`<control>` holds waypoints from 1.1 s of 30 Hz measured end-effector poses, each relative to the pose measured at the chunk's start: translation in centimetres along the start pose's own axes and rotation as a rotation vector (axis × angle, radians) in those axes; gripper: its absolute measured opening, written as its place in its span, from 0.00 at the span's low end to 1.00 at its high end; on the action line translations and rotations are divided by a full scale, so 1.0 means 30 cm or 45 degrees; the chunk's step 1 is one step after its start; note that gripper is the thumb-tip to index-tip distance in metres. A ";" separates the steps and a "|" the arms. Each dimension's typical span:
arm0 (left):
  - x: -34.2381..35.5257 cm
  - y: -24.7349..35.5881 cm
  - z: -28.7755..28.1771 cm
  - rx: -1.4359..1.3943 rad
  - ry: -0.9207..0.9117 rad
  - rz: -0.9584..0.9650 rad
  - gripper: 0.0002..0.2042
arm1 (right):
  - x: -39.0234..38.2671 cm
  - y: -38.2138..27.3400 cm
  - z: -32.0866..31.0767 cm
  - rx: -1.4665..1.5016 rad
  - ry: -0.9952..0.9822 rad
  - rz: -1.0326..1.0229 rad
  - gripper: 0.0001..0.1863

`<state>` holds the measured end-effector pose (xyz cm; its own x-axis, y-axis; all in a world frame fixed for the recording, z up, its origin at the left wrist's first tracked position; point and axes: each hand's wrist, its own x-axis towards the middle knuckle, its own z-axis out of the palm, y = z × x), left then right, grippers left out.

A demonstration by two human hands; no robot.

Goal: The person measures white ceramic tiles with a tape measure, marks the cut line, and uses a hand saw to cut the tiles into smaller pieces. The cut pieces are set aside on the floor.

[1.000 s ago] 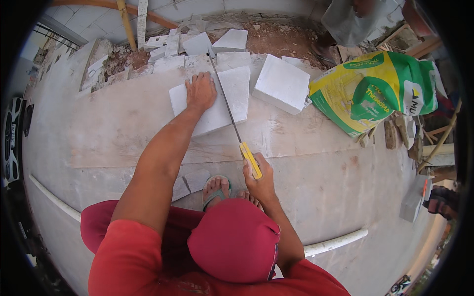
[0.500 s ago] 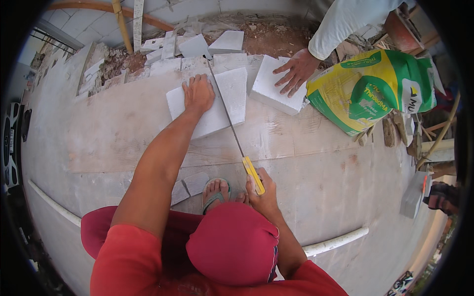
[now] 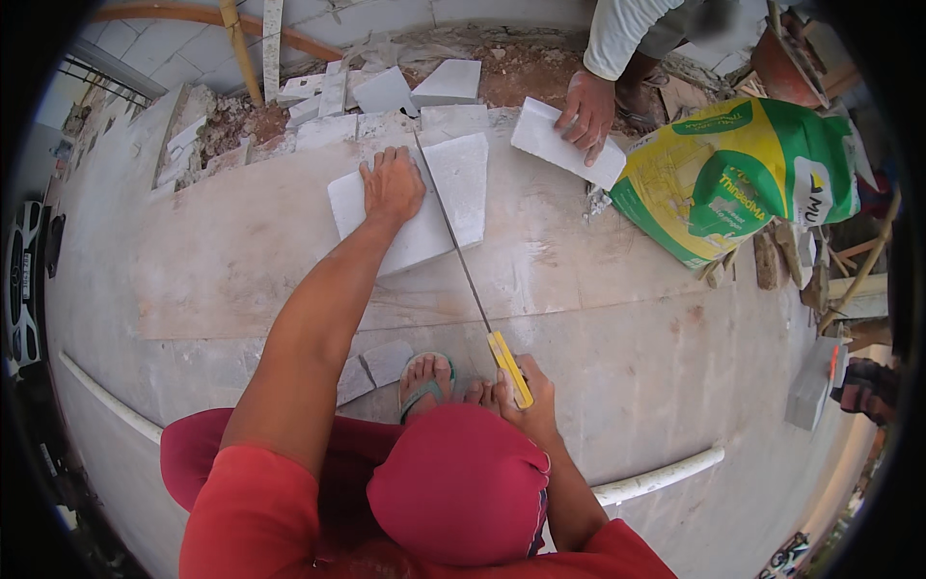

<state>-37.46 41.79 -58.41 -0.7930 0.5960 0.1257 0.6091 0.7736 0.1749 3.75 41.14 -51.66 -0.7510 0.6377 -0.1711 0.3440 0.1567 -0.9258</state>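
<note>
A white lightweight block lies on the boards in front of me. My left hand presses on its top, palm down, fingers laid over the surface and not wrapped round it. My right hand is closed round the yellow handle of a hand saw. The long thin blade crosses the block to the right of my left hand, its tip past the far edge. How deep the blade sits in the block cannot be made out.
A co-worker's hand holds another white block, tilted, at the far right. Beside it stands a green and yellow bag. Block offcuts lie along the wall. A white pipe is on the floor near my right arm.
My right hand has drawn the saw back toward me and slightly right. The left hand stays on the block. The co-worker has tilted up the other block and shifted grip on it.
</note>
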 end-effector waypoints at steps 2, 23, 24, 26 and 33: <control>-0.017 -0.013 0.006 0.026 0.051 0.006 0.15 | -0.092 0.024 -0.050 -0.012 -0.013 0.045 0.11; 0.002 0.013 0.010 0.023 -0.017 0.029 0.15 | 0.338 -0.060 0.101 0.020 0.048 -0.138 0.11; -0.006 0.017 -0.002 0.019 -0.036 0.024 0.16 | 0.360 -0.070 0.114 0.059 0.067 -0.175 0.11; -0.006 0.030 -0.024 0.007 -0.078 0.019 0.18 | 0.260 -0.051 0.093 0.062 0.033 -0.081 0.11; -0.029 -0.012 0.003 0.029 0.010 0.005 0.14 | -0.088 -0.001 -0.056 0.003 0.015 -0.024 0.09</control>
<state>-37.00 41.01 -58.67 -0.7907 0.5974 0.1340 0.6121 0.7760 0.1525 6.68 40.72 -50.61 -0.7505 0.6437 -0.1496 0.3287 0.1673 -0.9295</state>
